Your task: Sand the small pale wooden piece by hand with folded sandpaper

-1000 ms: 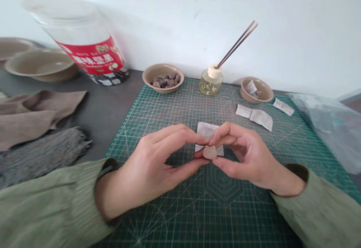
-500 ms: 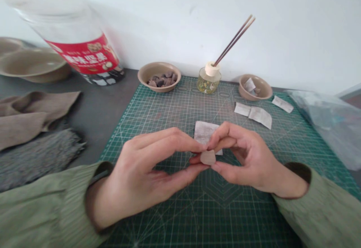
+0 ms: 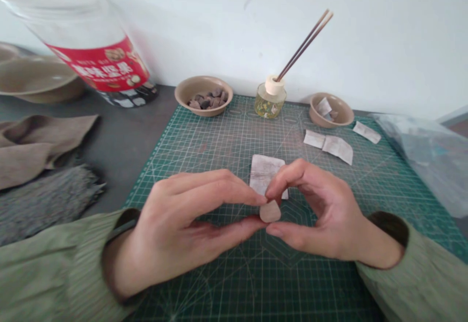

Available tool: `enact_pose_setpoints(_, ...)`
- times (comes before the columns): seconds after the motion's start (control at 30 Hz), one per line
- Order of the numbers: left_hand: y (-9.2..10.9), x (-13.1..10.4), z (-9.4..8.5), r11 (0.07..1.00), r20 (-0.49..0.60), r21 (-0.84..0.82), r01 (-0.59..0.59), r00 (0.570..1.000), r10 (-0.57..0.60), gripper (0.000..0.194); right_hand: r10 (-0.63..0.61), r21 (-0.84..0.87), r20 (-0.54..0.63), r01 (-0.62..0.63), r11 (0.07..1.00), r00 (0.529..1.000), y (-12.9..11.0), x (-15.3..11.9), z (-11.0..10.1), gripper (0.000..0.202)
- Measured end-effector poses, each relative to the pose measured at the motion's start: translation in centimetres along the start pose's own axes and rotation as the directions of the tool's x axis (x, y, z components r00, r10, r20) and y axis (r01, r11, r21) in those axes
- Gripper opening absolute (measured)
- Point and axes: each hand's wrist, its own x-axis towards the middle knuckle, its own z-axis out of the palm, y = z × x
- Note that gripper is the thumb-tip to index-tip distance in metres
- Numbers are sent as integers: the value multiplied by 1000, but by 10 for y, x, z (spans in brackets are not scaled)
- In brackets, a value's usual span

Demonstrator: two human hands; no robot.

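Observation:
A small pale brown stone-like piece (image 3: 270,211) is held up over the green cutting mat (image 3: 219,141). The fingertips and thumb of my left hand (image 3: 193,219) pinch it from the left. My right hand (image 3: 321,214) curls around its right side, index finger at the top and thumb at the lower edge, also closed on the piece. Just behind the fingers, a creased whitish paper square (image 3: 265,170) lies on the mat, partly covered by my right hand.
At the back stand a bowl of dark chips (image 3: 204,96), a reed diffuser (image 3: 270,98) and a bowl with paper bits (image 3: 331,110). Paper strips (image 3: 338,149) lie right, beside a plastic bag (image 3: 427,156). Left are a big jar (image 3: 98,63) and brown cloth (image 3: 47,141).
The piece has turned a little between my fingers and sits slightly lower. My right index finger and thumb have spread somewhat wider around it. The view has shifted slightly.

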Motion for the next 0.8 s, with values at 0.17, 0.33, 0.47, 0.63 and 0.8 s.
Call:
enact_pose_setpoints(0.17, -4, -1, 2, 1000, -17, 18, 9, 1000, -8, 12, -36, -40, -14, 35, 999, 999, 0, 0, 2, 48)
enact_pose_setpoints(0.33, -4, 0, 2, 999, -39, -12, 36, 999, -37, 14, -56, -86, -35, 52, 995, 998, -4, -2, 2, 44)
enact_pose_setpoints(0.47, -6, 3, 1, 995, -30, -82, 57, 998, -60, 17, -156, -245, -113, 125, 961, 981, -11, -5, -2, 43)
enact_pose_setpoints(0.63, -9, 3, 0, 990, -21, -122, 74, 997, -77, 18, -249, -474, 108, 270, 838, 962, -27, -15, -7, 39)
enact_pose_setpoints(0.8, -11, 3, -1, 992, -14, -106, 71, 997, -73, 16, -194, -509, 58, 196, 838, 979, -39, -23, -5, 31)
